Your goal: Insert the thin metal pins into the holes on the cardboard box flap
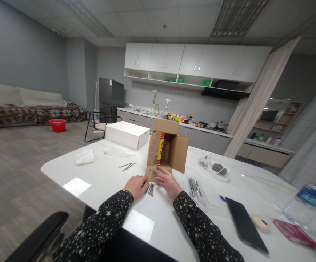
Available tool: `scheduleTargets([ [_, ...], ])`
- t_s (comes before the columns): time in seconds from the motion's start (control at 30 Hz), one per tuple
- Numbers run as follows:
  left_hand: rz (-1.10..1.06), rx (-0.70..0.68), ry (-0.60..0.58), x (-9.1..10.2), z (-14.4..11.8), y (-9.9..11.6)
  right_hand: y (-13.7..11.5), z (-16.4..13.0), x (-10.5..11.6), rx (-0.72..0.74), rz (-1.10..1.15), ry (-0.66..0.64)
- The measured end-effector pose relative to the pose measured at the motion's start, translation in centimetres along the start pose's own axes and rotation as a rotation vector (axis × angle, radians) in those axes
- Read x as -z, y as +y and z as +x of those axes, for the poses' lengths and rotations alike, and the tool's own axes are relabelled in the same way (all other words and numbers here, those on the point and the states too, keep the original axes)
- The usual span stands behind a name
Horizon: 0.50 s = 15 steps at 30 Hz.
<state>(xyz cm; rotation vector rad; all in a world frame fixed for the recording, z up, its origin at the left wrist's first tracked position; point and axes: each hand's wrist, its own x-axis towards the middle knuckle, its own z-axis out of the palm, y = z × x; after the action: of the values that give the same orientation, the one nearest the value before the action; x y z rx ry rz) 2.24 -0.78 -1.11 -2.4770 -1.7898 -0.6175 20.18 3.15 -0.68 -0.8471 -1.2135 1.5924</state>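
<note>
From the head camera, a small brown cardboard box [167,149] stands upright near the middle of the white worktop [106,178], its flaps open; one flap stands up at the top, another swings out to the right. A red and yellow strip runs down its front, and the left face shows rows of small dots. The left hand [136,186] lies on the worktop just in front of the box, fingers curled loosely, holding nothing that can be made out. The right hand [167,181] is spread flat, fingertips touching the box's lower flap. Between the two hands lies one small bundle of dark nails [150,189]; their number is too fine to count. A second loose cluster of nails [127,166] lies to the left, apart from the hands. One white box [127,134] sits behind, one black phone [245,223] to the right, one water bottle [309,203] at the far right edge.
</note>
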Motion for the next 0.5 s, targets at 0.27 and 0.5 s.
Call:
scheduleTargets([
  [0.27, -0.01, 0.005, -0.005, 0.11, 0.0, 0.12, 0.23, 0.17, -0.17, -0.009, 0.002, 0.066],
  [0.5, -0.003, 0.01, -0.004, 0.08, 0.05, 0.13, 0.44, 0.38, -0.01, -0.007, -0.023, 0.043],
])
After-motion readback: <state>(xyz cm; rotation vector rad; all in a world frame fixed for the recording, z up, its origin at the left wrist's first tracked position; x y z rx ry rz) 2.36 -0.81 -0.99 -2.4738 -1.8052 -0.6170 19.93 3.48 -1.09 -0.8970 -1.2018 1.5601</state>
